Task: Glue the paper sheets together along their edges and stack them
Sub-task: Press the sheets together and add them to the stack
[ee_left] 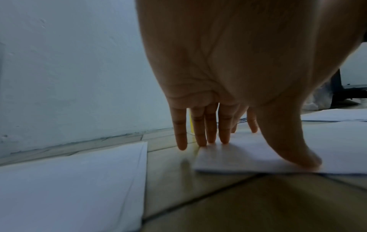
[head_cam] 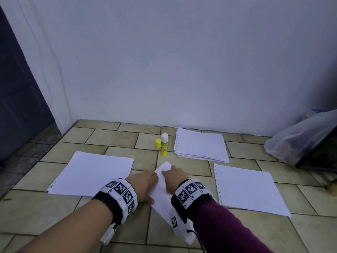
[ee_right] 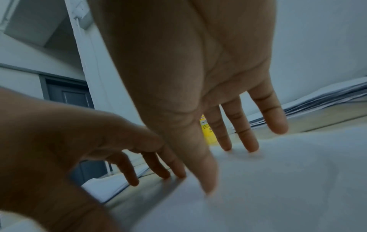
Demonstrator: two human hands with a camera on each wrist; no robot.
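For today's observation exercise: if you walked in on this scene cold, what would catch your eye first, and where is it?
First, the two hands meeting at the centre of the tiled floor: the left hand and right hand press straight fingers on a folded white sheet. Next, the uncapped yellow glue stick standing upright just beyond them, its cap beside it. A paper stack lies to its right, by the wall.

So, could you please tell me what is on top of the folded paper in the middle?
Both hands press it flat: left hand on its left edge, right hand on the middle. The paper beneath the palms is hidden.
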